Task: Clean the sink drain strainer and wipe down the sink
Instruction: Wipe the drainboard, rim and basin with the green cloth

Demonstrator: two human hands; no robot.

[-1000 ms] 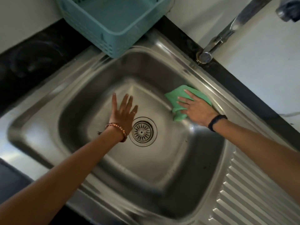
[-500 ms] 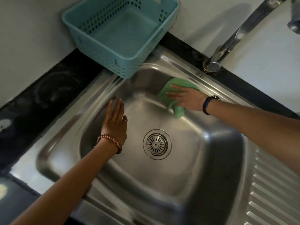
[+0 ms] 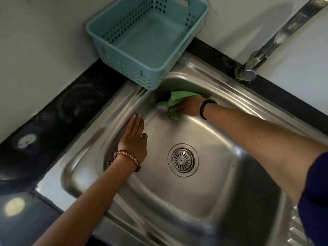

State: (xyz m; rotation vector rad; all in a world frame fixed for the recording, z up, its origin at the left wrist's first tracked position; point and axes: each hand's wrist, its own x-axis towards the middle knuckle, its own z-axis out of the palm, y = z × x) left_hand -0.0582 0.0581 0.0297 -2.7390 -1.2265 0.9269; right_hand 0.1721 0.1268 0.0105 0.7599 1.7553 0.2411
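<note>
A stainless steel sink (image 3: pixel 221 197) fills the view, with the round drain strainer (image 3: pixel 183 159) seated in the middle of its basin floor. My right hand (image 3: pixel 189 107) presses a crumpled green cloth (image 3: pixel 174 103) into the far left corner of the basin, just below the basket. My left hand (image 3: pixel 134 138) lies flat with its fingers together against the basin's left wall, holding nothing. A bead bracelet circles my left wrist and a dark band my right wrist.
A teal plastic basket (image 3: pixel 142 38) stands on the black counter (image 3: pixel 58 110) at the sink's far corner, overhanging the rim. The metal tap (image 3: pixel 266 48) rises at the back right. A ribbed drainboard (image 3: pixel 300 233) lies at the lower right.
My right hand has slid the green cloth leftwards along the back wall into the far corner. My left hand has shifted from the basin floor to the left wall, its fingers now together.
</note>
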